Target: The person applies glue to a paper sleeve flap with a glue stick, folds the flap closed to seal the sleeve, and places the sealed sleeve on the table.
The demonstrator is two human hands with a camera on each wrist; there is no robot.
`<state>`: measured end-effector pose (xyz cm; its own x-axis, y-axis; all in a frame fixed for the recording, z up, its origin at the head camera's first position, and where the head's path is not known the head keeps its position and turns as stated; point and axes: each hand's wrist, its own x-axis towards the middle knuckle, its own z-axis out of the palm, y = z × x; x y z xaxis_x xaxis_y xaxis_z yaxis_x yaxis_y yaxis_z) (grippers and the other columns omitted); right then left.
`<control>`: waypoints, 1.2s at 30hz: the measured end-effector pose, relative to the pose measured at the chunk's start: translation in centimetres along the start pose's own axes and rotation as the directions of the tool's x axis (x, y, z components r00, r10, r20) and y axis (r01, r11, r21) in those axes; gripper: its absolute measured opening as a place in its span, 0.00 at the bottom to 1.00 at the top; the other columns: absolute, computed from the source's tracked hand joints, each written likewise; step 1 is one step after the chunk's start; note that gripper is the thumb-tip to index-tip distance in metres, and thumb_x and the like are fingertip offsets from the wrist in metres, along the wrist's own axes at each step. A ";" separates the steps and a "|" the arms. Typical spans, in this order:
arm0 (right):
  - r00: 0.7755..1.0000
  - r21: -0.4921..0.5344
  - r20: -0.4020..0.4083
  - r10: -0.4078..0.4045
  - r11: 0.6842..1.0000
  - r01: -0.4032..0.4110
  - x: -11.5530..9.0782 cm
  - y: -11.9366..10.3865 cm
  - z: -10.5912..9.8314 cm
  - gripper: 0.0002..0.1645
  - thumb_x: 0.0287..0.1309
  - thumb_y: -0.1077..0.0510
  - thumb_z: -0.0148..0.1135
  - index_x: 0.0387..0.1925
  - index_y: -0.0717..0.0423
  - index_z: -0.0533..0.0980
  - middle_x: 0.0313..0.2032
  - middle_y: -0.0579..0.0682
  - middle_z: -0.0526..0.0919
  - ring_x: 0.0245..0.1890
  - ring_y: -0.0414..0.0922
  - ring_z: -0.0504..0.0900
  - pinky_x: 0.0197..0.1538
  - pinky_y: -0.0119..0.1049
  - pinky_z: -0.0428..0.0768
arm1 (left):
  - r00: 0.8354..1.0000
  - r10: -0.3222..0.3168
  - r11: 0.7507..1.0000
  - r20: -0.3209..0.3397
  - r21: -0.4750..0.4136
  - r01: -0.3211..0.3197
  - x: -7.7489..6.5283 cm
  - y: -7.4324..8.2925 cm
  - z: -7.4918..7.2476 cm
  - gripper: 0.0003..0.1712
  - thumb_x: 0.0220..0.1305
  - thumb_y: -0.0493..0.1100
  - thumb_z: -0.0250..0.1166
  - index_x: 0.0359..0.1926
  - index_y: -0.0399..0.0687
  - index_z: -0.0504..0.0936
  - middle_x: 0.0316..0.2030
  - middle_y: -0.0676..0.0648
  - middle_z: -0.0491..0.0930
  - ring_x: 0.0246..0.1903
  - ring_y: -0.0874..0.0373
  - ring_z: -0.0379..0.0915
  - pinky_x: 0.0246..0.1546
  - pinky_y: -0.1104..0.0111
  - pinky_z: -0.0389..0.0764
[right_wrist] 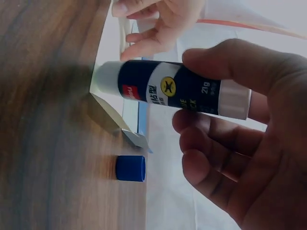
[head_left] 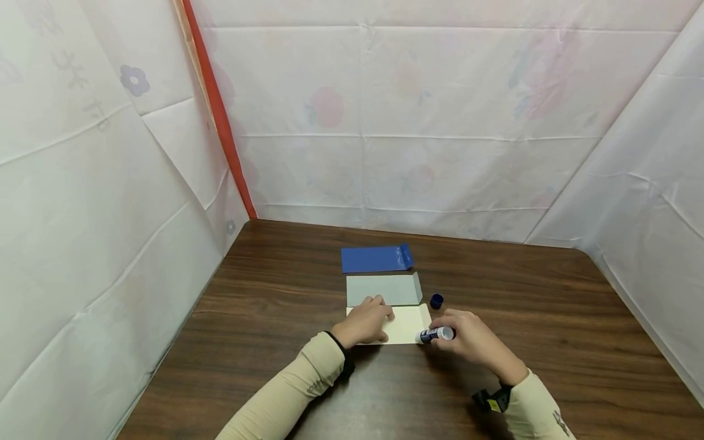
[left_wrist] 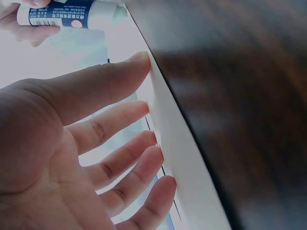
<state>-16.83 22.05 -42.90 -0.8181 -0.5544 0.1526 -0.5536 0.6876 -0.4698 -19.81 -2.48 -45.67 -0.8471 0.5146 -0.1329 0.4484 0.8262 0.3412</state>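
A cream envelope (head_left: 406,325) lies on the table with its flap folded out at the right end. My left hand (head_left: 366,321) rests on it, fingertips and thumb pressing the paper; in the left wrist view its fingers (left_wrist: 120,160) are spread and hold nothing. My right hand (head_left: 467,336) grips an uncapped glue stick (right_wrist: 165,88) between thumb and fingers. The stick is tilted, and its glue end meets the envelope near the flap's fold and front corner. Behind my right hand a dark blue cap (head_left: 437,301) stands on the wood, apart from the envelopes.
A pale grey-green envelope (head_left: 382,289) lies just beyond the cream one, flap also out to the right. Farther back is a blue envelope (head_left: 370,260) with whitish marks by its flap. White sheeting (head_left: 440,122) walls the brown table (head_left: 264,293) at the back and sides.
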 end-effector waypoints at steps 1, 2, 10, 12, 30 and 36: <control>1.000 0.011 0.002 -0.002 1.000 0.002 0.0 0.1 -0.1 0.11 0.51 0.58 0.72 0.38 0.56 0.84 0.28 0.40 0.78 0.26 0.29 0.68 0.27 0.24 0.69 | 1.000 0.001 1.000 0.001 0.000 -0.001 0.0 0.0 0.0 0.20 0.55 0.47 0.74 0.50 0.52 0.83 0.47 0.51 0.73 0.44 0.56 0.67 0.42 0.68 0.75; 1.000 0.019 -0.004 -0.005 1.000 0.005 0.0 0.2 -0.1 0.11 0.52 0.58 0.71 0.38 0.56 0.84 0.29 0.40 0.78 0.26 0.29 0.68 0.27 0.25 0.69 | 1.000 0.003 1.000 0.001 0.000 -0.003 0.0 0.0 0.0 0.20 0.55 0.47 0.74 0.50 0.52 0.83 0.47 0.51 0.73 0.44 0.56 0.67 0.42 0.68 0.75; 0.981 0.003 -0.178 0.077 0.997 -0.078 1.1 1.1 0.6 0.11 0.51 0.59 0.72 0.38 0.54 0.85 0.26 0.41 0.76 0.23 0.31 0.65 0.25 0.26 0.66 | 1.000 0.007 1.000 -0.001 0.016 -0.007 0.0 -0.2 0.1 0.21 0.55 0.47 0.74 0.50 0.52 0.83 0.46 0.51 0.73 0.44 0.57 0.67 0.44 0.68 0.75; 0.977 -0.008 -0.196 0.088 0.996 -0.091 1.6 1.3 0.9 0.11 0.51 0.58 0.72 0.39 0.54 0.85 0.26 0.42 0.75 0.23 0.32 0.65 0.25 0.26 0.66 | 1.000 0.009 1.000 0.000 0.013 -0.009 0.0 -0.2 0.2 0.21 0.55 0.47 0.74 0.49 0.51 0.83 0.46 0.51 0.73 0.44 0.57 0.68 0.44 0.68 0.75; 0.991 -0.087 -0.127 0.043 0.995 -0.054 1.8 0.8 1.4 0.13 0.51 0.56 0.73 0.40 0.55 0.85 0.33 0.47 0.81 0.28 0.36 0.73 0.30 0.28 0.72 | 1.000 0.013 1.000 0.003 0.020 -0.013 0.2 -0.1 -0.1 0.20 0.55 0.47 0.74 0.49 0.51 0.83 0.46 0.50 0.74 0.44 0.56 0.69 0.41 0.68 0.76; 0.999 -0.074 -0.044 0.013 0.997 -0.017 1.0 0.2 0.8 0.11 0.52 0.55 0.72 0.39 0.53 0.85 0.34 0.44 0.82 0.29 0.34 0.74 0.32 0.29 0.72 | 1.000 0.010 1.000 0.011 0.009 -0.010 0.2 -0.1 -0.2 0.21 0.55 0.47 0.74 0.50 0.51 0.82 0.48 0.50 0.73 0.45 0.55 0.68 0.39 0.68 0.75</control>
<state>-17.68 21.28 -43.51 -0.8315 -0.5240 0.1843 -0.5499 0.7296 -0.4065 -20.09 -2.48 -45.59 -0.8393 0.5254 -0.1395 0.4598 0.8230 0.3337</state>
